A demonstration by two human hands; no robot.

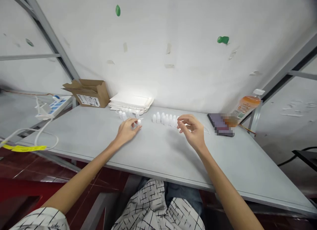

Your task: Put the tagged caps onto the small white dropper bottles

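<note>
My left hand rests low over the tabletop, thumb and fingers closed around a small white plastic bottle that stands upright. Just behind it is a loose group of similar white bottles. To the right, several more small white bottles stand close together in a cluster. My right hand hovers at the right end of that cluster, its thumb and index finger pinched together. Something small and white shows by those fingertips; whether it is held or lies behind them is unclear.
The grey table backs onto a white wall. A stack of white sheets and an open cardboard box sit at back left, with a power strip farther left. A phone and a tilted orange drink bottle are on the right.
</note>
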